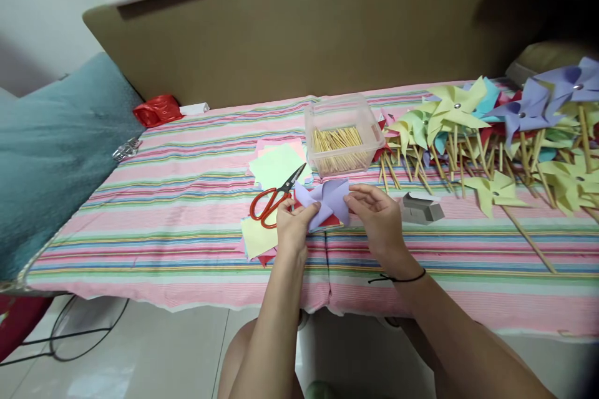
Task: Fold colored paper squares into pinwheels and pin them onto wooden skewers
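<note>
A purple paper pinwheel (330,199) with its corners curled inward is held between my two hands, above the striped cloth. My left hand (294,224) pinches its left side, the thumb pressing near the middle. At the right edge, my right hand (377,215) grips a corner between thumb and fingers. Red paper shows under the purple sheet. Just left of my left hand lie scissors (269,202) with red handles, blades partly over a stack of pastel paper (276,162). Another paper stack (257,238), yellow on top, sits beside my left wrist.
Behind my hands stands a clear plastic box (344,153) of thin wooden sticks. A small grey box (421,209) lies to the right. Many finished pinwheels (456,112) on sticks are heaped at the right. A red plastic bag (158,111) lies far left.
</note>
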`<state>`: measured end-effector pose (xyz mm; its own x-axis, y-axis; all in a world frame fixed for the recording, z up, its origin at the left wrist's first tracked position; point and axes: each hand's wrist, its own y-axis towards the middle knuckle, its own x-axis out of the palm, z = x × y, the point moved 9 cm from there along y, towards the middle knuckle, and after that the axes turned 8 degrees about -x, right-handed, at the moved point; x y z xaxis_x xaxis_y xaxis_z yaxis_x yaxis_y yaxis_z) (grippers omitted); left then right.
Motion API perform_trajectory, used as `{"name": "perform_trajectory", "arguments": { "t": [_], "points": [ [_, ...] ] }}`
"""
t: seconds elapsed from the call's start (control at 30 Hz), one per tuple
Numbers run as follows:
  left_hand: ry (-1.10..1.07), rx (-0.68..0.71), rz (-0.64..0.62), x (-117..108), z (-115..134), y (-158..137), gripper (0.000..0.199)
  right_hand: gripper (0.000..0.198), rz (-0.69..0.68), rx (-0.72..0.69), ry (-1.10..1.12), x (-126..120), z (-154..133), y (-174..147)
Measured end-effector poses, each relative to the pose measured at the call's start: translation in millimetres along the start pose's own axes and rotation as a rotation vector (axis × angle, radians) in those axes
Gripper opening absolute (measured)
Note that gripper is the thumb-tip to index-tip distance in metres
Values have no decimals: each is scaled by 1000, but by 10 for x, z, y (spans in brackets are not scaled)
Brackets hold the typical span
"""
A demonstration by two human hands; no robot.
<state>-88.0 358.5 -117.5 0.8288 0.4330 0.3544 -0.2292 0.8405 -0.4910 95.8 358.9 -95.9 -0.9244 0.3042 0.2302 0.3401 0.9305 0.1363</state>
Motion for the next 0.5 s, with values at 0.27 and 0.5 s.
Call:
{"name": "perform_trajectory", "arguments": {
  "t": [0.27,0.5],
  "points": [
    [-13,-97,45,-26,-101,4,48,4,-66,-125,-17,66,-101,-11],
    [-2,-71,37,-22,-90,-12,54,4,-223,-217,-43,193,-239,-39]
  ]
}}
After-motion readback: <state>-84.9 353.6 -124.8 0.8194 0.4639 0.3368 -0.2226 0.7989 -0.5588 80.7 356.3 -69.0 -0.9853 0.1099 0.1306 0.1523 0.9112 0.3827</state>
